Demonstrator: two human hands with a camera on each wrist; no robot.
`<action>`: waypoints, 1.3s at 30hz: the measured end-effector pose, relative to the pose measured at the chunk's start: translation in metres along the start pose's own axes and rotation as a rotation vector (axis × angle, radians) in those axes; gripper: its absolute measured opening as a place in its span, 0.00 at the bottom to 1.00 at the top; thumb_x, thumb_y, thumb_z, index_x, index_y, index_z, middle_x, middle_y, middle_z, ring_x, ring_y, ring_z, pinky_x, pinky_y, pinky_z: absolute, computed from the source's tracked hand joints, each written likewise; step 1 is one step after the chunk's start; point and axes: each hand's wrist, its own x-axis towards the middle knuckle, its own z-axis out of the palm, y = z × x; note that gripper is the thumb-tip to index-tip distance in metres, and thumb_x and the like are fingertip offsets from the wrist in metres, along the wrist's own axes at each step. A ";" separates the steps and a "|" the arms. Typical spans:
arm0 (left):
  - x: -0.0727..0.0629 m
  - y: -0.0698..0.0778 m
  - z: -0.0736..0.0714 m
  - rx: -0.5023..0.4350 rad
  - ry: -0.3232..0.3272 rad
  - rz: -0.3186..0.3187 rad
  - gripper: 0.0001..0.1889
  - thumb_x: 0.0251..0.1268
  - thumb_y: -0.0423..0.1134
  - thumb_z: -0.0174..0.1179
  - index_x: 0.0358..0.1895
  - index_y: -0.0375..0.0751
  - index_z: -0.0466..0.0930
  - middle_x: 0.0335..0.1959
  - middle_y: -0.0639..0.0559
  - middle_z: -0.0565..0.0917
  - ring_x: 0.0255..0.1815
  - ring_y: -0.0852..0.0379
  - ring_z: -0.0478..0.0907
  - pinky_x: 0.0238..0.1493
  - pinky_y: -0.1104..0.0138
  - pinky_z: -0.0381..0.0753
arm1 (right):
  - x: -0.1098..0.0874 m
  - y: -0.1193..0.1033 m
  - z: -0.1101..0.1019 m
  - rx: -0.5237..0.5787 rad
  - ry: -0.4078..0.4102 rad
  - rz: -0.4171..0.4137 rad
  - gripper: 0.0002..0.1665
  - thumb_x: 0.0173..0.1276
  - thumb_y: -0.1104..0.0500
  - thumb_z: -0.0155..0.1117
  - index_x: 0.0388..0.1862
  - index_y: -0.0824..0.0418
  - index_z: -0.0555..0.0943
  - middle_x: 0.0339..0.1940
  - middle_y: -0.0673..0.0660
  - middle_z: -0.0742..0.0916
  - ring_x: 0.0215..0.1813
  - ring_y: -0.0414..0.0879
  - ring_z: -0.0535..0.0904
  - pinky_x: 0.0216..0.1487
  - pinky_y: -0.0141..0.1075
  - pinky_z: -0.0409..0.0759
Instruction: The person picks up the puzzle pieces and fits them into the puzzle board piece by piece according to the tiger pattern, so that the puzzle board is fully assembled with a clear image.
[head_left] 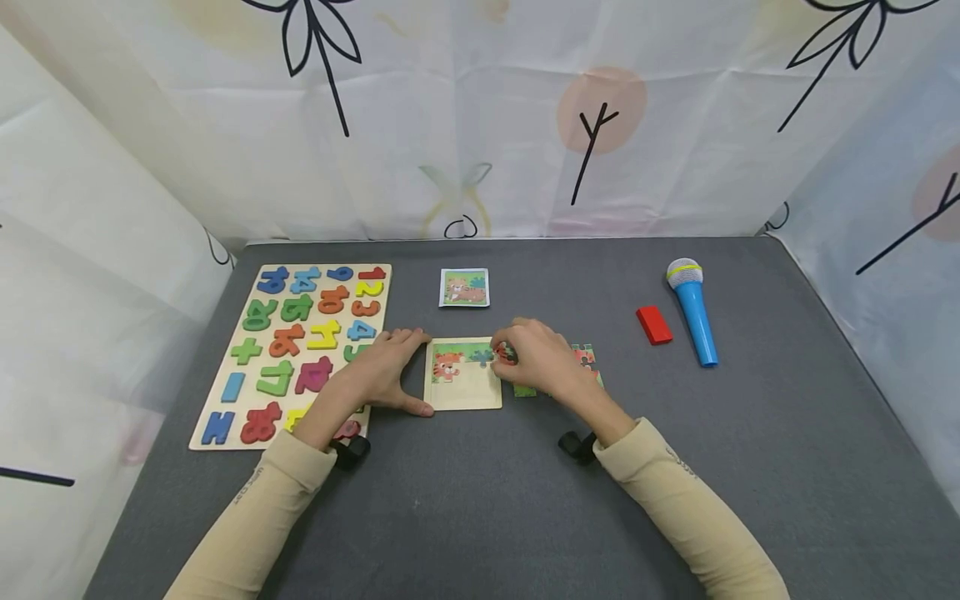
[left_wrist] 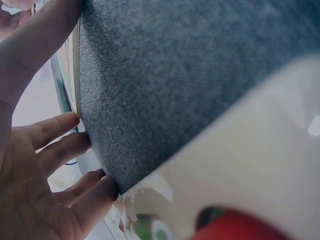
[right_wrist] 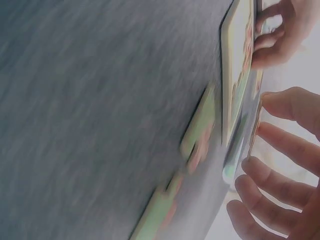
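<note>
A shallow wooden jigsaw tray lies mid-table, its top row and part of the left side filled with pieces showing a tiger cub and greenery. My left hand has its fingers spread, with thumb and fingertips at the tray's left edge. Over the tray's upper right corner, my right hand pinches a jigsaw piece by its edges, between thumb and fingertips. Loose jigsaw pieces lie right of the tray, partly hidden under the right hand in the head view.
A board of colourful numbers and signs lies at the left, under the left forearm. Behind the tray is a small picture card. A red block and a blue toy microphone lie at the right.
</note>
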 end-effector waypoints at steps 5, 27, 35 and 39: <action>0.001 0.001 0.000 0.006 -0.001 -0.002 0.58 0.41 0.66 0.79 0.74 0.40 0.64 0.74 0.35 0.71 0.74 0.32 0.67 0.72 0.41 0.70 | 0.007 -0.013 0.007 -0.025 -0.020 -0.016 0.12 0.65 0.56 0.70 0.47 0.56 0.89 0.41 0.56 0.87 0.37 0.46 0.74 0.27 0.34 0.68; 0.001 0.000 0.000 -0.019 0.004 0.010 0.57 0.40 0.65 0.80 0.74 0.40 0.65 0.74 0.35 0.71 0.76 0.32 0.65 0.72 0.40 0.69 | 0.022 -0.041 0.032 -0.105 -0.047 -0.044 0.12 0.68 0.53 0.71 0.48 0.54 0.89 0.40 0.54 0.86 0.40 0.48 0.78 0.31 0.38 0.76; 0.001 -0.001 0.001 -0.015 0.004 0.007 0.58 0.40 0.66 0.80 0.74 0.40 0.65 0.74 0.35 0.71 0.75 0.31 0.65 0.71 0.40 0.70 | 0.018 -0.040 0.029 -0.099 -0.052 -0.021 0.17 0.68 0.50 0.72 0.54 0.53 0.88 0.49 0.57 0.87 0.50 0.53 0.82 0.46 0.49 0.86; 0.000 -0.001 0.001 -0.022 0.004 0.008 0.58 0.41 0.65 0.80 0.74 0.40 0.64 0.74 0.35 0.71 0.75 0.31 0.65 0.72 0.40 0.70 | 0.017 -0.037 0.024 -0.106 -0.076 0.012 0.20 0.66 0.49 0.74 0.56 0.52 0.87 0.52 0.57 0.86 0.52 0.54 0.81 0.49 0.50 0.85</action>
